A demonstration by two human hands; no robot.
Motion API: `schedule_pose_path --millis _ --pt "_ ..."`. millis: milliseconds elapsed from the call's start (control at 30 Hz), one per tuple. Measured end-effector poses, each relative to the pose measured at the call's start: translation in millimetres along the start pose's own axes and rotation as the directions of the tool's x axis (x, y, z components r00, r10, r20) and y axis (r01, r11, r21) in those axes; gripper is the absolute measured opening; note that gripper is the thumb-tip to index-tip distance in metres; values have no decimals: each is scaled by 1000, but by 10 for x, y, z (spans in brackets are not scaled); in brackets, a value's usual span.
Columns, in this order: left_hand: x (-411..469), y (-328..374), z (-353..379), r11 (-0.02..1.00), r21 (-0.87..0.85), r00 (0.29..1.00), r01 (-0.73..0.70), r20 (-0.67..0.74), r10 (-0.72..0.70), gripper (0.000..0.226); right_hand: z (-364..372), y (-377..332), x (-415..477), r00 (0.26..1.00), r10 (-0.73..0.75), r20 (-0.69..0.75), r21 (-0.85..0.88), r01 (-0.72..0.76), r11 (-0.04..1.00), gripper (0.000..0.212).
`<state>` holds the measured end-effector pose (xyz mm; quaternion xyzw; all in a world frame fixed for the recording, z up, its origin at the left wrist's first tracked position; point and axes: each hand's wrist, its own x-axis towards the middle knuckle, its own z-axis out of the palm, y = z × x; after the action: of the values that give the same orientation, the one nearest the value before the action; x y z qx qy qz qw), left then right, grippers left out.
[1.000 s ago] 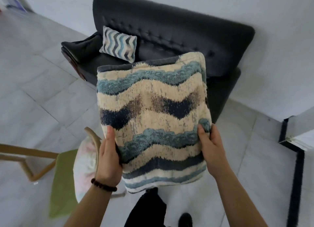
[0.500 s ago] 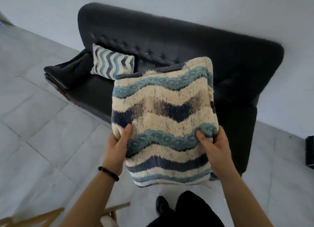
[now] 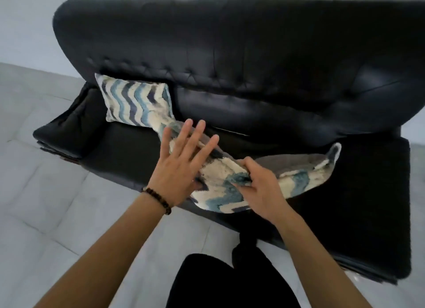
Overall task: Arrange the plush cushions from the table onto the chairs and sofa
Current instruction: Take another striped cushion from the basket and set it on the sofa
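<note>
Under your left hand [image 3: 181,167] the cushion [image 3: 296,181] is cream plush with teal and navy wavy bands; past your right hand [image 3: 259,190] its back is plain grey. Beyond your left hand a second cushion [image 3: 135,105] carries cream, blue and navy zigzags against the black sofa [image 3: 253,66].

Large cushion [image 3: 296,178]: plush, cream with blue and navy wave bands, plain grey backing. It lies tilted across the middle of the seat of the sofa [image 3: 253,54], patterned face towards the near side, its far right corner turned up. The right hand [image 3: 259,188] pinches its near edge; the left hand [image 3: 177,169] lies flat on its left part.

Small cushion [image 3: 135,105]: same wave pattern, propped upright against the backrest at the far left, beside the armrest. The two cushions appear to touch.

Sofa: black, button-tufted back.
</note>
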<state>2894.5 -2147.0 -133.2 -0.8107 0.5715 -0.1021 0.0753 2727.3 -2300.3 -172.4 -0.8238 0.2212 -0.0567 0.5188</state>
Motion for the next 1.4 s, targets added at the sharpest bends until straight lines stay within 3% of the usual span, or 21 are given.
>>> schedule_pose_path --millis 67,133,167,233,300,367,533,667,733,833,933,1000,1100,1200,1300,1400 --pt "294 -205 251 998 -12 996 -55 65 56 105 4 30 234 999 -33 -16 -80 32 996 35" --pt "453 -319 533 992 -113 999 -49 -28 46 61 -19 88 449 999 -38 -6 -174 36 984 37" --pt "505 -362 686 983 -178 996 -44 -88 29 40 -48 147 563 1000 -13 23 -237 18 971 45" --pt "550 -469 999 960 -280 989 -30 -148 -12 19 -128 383 803 989 126 72 -469 -78 880 77" --pt "591 -615 1300 942 -336 988 21 -136 -70 32 -204 654 982 945 328 14 -720 -217 659 100" --pt "714 -806 1566 926 -377 990 36 -114 -85 43 -169 853 1121 894 443 -72 -746 -342 571 93" --pt "1244 -1364 2116 899 -428 990 90 135 -35 71 152 987 1751 903 402 -153 -764 -366 531 72" --pt "1790 -1736 2703 935 -354 975 35 217 46 63 318 1350 2366 919 336 -205 -766 -364 529 76" --pt "2025 -1804 3067 946 -324 954 28 291 71 72 442 1666 2616 922 322 -216 -744 -369 557 79" --pt "2237 -1789 3674 934 -342 876 99 476 81 84 678 2226 2819 830 537 -150 -676 -483 557 80" --pt "2316 -1691 4174 878 -402 804 260 593 34 77 873 2665 2817 743 660 -111 -586 -585 560 73" --pt "2324 -1619 4422 853 -434 842 291 540 -12 68 958 2880 2798 776 592 -218 -544 -601 586 60" --pt "2317 -1516 4690 920 -356 966 165 246 -78 59 1019 3109 2888 840 285 -462 -580 -529 620 43" --pt "2465 -1493 4861 930 -349 991 113 102 -82 57 898 3236 3179 848 82 -524 -665 -468 583 45" --pt "2620 -1554 4986 943 -322 993 88 99 -59 64 726 3335 3492 886 188 -424 -750 -460 475 57" --pt "2643 -1618 5015 979 -179 987 96 143 -70 64 699 3417 3570 885 296 -361 -813 -454 365 66"
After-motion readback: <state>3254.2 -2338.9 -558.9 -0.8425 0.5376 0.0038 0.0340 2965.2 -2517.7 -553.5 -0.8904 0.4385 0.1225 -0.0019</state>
